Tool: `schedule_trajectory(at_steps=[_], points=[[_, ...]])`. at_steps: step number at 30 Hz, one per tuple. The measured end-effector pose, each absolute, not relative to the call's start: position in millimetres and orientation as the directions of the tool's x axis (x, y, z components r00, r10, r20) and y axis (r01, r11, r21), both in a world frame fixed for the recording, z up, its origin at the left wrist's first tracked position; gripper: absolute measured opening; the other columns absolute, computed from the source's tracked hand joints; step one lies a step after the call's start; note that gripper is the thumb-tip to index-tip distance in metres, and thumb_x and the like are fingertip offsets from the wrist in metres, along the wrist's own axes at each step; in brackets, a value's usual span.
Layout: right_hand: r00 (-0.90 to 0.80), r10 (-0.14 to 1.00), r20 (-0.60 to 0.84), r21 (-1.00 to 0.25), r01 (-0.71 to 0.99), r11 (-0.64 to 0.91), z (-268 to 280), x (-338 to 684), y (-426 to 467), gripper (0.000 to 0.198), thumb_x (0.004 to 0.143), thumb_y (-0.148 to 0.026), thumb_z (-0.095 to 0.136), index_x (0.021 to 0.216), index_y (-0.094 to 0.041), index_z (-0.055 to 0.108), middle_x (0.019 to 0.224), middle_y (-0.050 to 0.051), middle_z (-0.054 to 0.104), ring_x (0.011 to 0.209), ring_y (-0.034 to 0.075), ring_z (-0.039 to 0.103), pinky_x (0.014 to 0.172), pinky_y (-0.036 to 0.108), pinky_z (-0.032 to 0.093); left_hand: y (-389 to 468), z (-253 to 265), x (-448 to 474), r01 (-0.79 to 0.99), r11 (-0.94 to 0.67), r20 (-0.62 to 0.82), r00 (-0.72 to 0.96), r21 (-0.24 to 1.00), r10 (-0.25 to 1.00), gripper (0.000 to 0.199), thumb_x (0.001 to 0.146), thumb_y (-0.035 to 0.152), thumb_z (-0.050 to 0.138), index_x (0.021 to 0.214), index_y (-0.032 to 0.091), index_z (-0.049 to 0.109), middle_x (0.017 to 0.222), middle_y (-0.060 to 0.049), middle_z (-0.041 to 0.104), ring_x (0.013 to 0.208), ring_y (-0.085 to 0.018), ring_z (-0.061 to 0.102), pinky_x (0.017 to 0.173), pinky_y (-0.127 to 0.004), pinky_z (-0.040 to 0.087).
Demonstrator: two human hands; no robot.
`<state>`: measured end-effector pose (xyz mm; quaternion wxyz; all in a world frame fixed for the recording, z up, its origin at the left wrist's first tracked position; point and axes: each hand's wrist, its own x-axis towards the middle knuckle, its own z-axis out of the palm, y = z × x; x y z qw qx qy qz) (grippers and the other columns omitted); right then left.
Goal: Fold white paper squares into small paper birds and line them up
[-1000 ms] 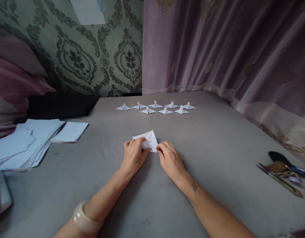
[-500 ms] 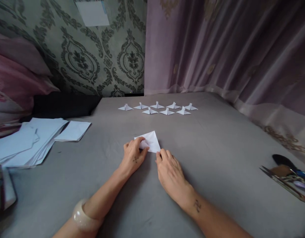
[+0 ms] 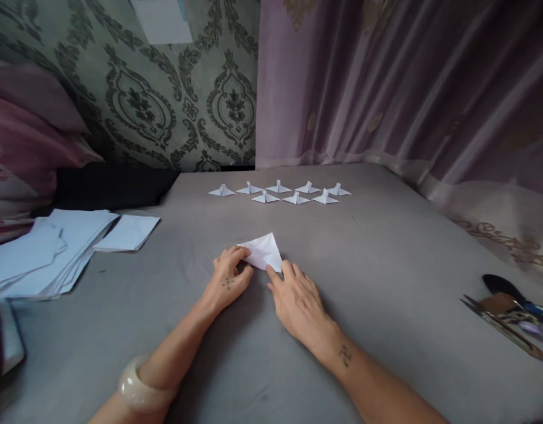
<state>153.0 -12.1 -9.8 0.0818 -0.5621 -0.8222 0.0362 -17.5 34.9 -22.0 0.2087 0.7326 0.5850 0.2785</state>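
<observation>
A white sheet of folded paper (image 3: pixel 263 250) with creases across it lies in the middle of the grey surface, one corner pointing away from me. At its left corner, the fingers of my left hand (image 3: pixel 229 274) close on the edge, with the fingertips partly hidden. My right hand (image 3: pixel 298 300) pinches the near right corner between thumb and index finger. Farther off, several small folded paper figures (image 3: pixel 279 187) with spread, wing-like sides stand in two rows.
Stacked white paper sheets (image 3: pixel 70 268) and a smaller paper pile (image 3: pixel 129 232) lie at the left, near a black cloth (image 3: pixel 112 187). Pointed metal tweezers (image 3: pixel 501 327) and other small tools are at the far right. A pink curtain (image 3: pixel 342 88) hangs behind the surface.
My left hand has slid left, out to the paper's left corner, uncovering more of the sheet. My right thumb has moved left along the near edge.
</observation>
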Motion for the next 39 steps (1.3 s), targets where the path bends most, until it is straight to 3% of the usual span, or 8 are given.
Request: schedule_trajectory(at_steps=[6,10,15,18,22,29,33,39], points=[[-0.35,0.933,0.081,-0.229,0.905,0.359,-6,156,-10,0.035,0.094,-0.027,0.044,0.128,-0.023,0.05,0.104,0.009,0.054,0.094,0.023,0.052,0.076,0.035,0.046,38,-30,-18,0.752,-0.389,0.306,0.257,0.532,0.917,0.026,0.085,0.014,0.043,0.101,0.024,0.06,0.117,-0.008,0.055,0.11,-0.025,0.048,0.092,-0.046,0.038],[-0.346,0.935,0.071,-0.25,0.902,0.353,-4,158,-11,0.032,0.093,-0.027,0.045,0.125,-0.023,0.052,0.104,0.008,0.054,0.093,0.023,0.053,0.076,0.035,0.046,40,-38,-18,0.787,-0.316,0.407,0.092,0.529,0.909,0.036,0.081,0.023,0.057,0.117,0.022,0.051,0.116,-0.011,0.049,0.106,-0.025,0.05,0.09,-0.045,0.043],[-0.349,0.934,0.07,-0.244,0.902,0.355,-3,158,-12,0.033,0.093,-0.027,0.046,0.125,-0.021,0.053,0.104,0.009,0.054,0.093,0.023,0.053,0.077,0.036,0.047,38,-37,-16,0.668,-0.253,0.259,0.092,0.699,0.961,0.015,0.084,0.025,0.055,0.098,0.021,0.05,0.084,-0.001,0.058,0.073,-0.014,0.058,0.07,-0.031,0.051],[-0.349,0.934,0.068,-0.249,0.901,0.355,-3,158,-12,0.034,0.092,-0.027,0.046,0.125,-0.021,0.053,0.106,0.01,0.054,0.095,0.024,0.053,0.078,0.037,0.047,36,-32,-12,0.606,-0.346,0.324,0.15,0.716,0.934,0.006,0.087,0.021,0.051,0.092,0.02,0.053,0.093,-0.003,0.059,0.079,-0.013,0.06,0.077,-0.031,0.053],[-0.35,0.935,0.063,-0.246,0.902,0.355,-2,159,-12,0.033,0.092,-0.028,0.047,0.123,-0.022,0.055,0.104,0.009,0.054,0.094,0.024,0.052,0.077,0.037,0.047,35,-31,-8,0.508,-0.374,0.406,0.052,0.775,0.912,0.011,0.088,0.021,0.049,0.097,0.02,0.054,0.111,-0.007,0.051,0.094,-0.014,0.06,0.086,-0.033,0.054],[-0.356,0.933,0.056,-0.247,0.9,0.359,-1,159,-11,0.031,0.091,-0.027,0.049,0.121,-0.022,0.056,0.104,0.009,0.053,0.094,0.023,0.051,0.079,0.037,0.047,34,-35,-8,0.581,-0.389,0.322,0.221,0.715,0.921,0.018,0.091,0.022,0.045,0.104,0.022,0.058,0.101,-0.005,0.065,0.088,-0.015,0.065,0.082,-0.031,0.054],[-0.358,0.932,0.05,-0.242,0.901,0.359,0,160,-10,0.028,0.09,-0.028,0.05,0.116,-0.022,0.058,0.102,0.009,0.053,0.092,0.023,0.051,0.077,0.037,0.047,30,-35,-9,0.578,-0.333,0.262,0.206,0.745,0.943,0.022,0.091,0.024,0.047,0.112,0.024,0.053,0.103,-0.003,0.069,0.091,-0.017,0.067,0.08,-0.031,0.055],[-0.372,0.927,0.053,-0.27,0.888,0.372,-2,165,-9,0.029,0.09,-0.029,0.05,0.118,-0.022,0.057,0.102,0.008,0.052,0.093,0.022,0.051,0.077,0.036,0.047,32,-35,-8,0.612,-0.407,0.325,0.248,0.678,0.913,0.017,0.092,0.023,0.045,0.098,0.022,0.061,0.102,-0.006,0.067,0.091,-0.017,0.065,0.083,-0.032,0.054]])
